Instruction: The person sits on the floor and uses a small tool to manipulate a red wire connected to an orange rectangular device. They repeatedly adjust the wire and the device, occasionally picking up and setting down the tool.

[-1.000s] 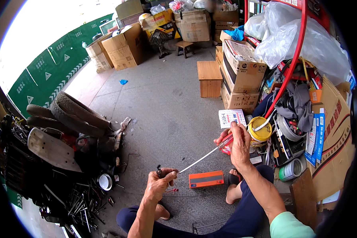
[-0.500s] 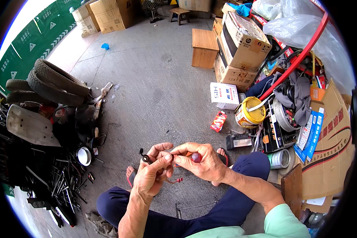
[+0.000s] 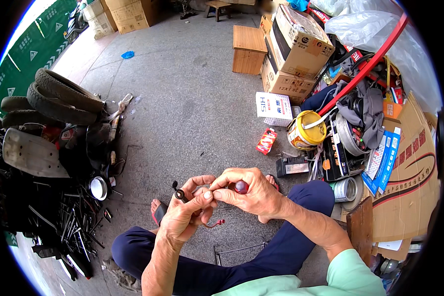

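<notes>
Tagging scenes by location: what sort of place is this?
Probably a small vehicle repair shop: worn tyres at the left, a heap of metal tools or parts nearby, and a dark red tool handle in the right hand.

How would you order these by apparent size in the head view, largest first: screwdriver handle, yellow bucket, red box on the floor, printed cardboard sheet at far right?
1. Cardboard sheet
2. Yellow bucket
3. Red box
4. Screwdriver handle; only its rounded end shows at the right hand
</notes>
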The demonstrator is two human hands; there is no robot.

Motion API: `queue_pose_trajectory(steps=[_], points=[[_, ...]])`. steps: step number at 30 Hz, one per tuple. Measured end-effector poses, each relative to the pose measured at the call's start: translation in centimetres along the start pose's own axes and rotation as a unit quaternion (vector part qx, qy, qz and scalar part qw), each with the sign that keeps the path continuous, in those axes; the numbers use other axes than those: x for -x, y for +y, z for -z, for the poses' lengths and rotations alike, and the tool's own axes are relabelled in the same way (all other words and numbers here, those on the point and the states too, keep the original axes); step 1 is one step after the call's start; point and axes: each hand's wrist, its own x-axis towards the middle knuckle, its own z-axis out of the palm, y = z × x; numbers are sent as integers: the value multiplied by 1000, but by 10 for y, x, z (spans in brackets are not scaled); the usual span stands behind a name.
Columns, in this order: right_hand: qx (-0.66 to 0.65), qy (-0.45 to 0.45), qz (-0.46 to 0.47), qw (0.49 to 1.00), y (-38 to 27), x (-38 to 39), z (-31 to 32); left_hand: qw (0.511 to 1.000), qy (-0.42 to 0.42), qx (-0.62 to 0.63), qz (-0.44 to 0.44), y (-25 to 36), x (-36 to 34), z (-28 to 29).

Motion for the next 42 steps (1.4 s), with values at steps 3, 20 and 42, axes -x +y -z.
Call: queue_pose_trajectory(steps=[3,20,42], points=[[-6,19,-29,999,-8,-1,0,1000,-17,14,0,-6,0,5],[28,-17,39,999,0,1,-15,989,-143,-9,39,-25,-2,3],[118,119,46,985,7,-2,-15,989,72,-33,-126,-24,-2,-1]])
